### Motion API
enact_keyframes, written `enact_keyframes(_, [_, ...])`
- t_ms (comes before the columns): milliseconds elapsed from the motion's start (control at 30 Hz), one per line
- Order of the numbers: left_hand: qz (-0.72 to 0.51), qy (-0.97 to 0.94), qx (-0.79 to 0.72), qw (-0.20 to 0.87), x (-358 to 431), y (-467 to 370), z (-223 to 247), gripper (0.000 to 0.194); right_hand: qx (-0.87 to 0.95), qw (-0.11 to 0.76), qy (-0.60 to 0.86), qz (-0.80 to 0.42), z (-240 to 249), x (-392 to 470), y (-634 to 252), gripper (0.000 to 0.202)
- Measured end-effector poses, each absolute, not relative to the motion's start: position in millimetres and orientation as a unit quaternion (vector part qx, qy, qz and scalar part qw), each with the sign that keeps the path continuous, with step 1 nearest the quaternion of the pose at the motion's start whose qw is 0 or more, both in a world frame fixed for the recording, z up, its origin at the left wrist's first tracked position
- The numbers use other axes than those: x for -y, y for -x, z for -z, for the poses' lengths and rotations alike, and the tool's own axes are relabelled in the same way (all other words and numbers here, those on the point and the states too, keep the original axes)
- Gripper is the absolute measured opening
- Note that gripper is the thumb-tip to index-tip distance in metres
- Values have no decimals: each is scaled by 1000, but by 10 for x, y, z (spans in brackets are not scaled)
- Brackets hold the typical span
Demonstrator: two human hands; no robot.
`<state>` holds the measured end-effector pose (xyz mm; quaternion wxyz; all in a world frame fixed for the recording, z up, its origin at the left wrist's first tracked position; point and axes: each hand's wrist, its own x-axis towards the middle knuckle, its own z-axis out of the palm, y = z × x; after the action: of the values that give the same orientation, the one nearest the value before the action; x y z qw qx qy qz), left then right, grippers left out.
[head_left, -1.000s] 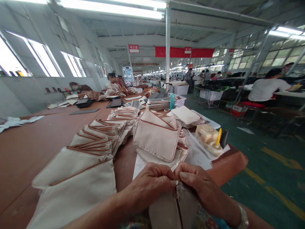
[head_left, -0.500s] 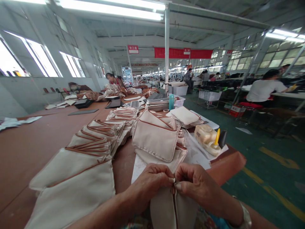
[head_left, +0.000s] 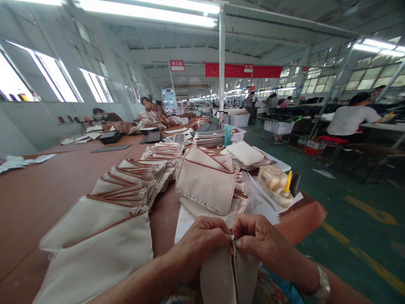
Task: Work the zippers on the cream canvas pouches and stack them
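Note:
Between my hands, close to my body, hangs a cream fabric pouch piece (head_left: 218, 276) with a dark brown-edged slit down its middle. My left hand (head_left: 202, 236) pinches its top edge between thumb and forefinger. Right beside it my right hand (head_left: 261, 238) pinches the same edge, the two sets of fingertips almost touching. Fingers hide the exact spot being gripped. Just beyond my hands lies a stack of cream pouch pieces (head_left: 205, 185) with brown trim. A long fanned row of similar pieces (head_left: 104, 249) covers the table on my left.
On the brown table (head_left: 25, 211), a beige plastic container (head_left: 274, 179) with a yellow-handled tool (head_left: 288, 182) stands at the right edge. Farther back are a teal bottle (head_left: 228, 135), another cream stack (head_left: 246, 154) and a metal post (head_left: 221, 67). A person in white (head_left: 352, 120) sits at right.
Both hands stay pinched on the pouch piece's top edge. My right hand and wrist have shifted very slightly up and to the left; the stacks have not moved.

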<state>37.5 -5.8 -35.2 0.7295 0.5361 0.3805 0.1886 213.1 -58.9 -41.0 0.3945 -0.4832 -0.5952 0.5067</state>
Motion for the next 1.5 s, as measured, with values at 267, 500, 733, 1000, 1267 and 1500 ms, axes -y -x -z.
enact_keyframes(267, [-173,-585,-367,702,53,-387,359,12,593,399,462,-526,433,557,-2158,10])
enact_keyframes(500, [-163,-553,-388,719,77,-421,362,12,598,389,474,-516,437,561,-2153,4])
enact_keyframes(733, [-194,-500,-364,762,119,-412,410,14,586,392,476,-526,456,580,-2174,7])
enact_keyframes(1000, [-213,-471,-331,790,114,-422,434,10,571,401,485,-527,466,614,-2163,9])
enact_keyframes(1267, [-105,-662,-308,675,-51,-367,281,39,590,404,470,-517,437,611,-2179,7])
enact_keyframes(1500, [-63,-683,-308,659,-128,-384,323,30,594,381,466,-534,347,597,-2200,7])
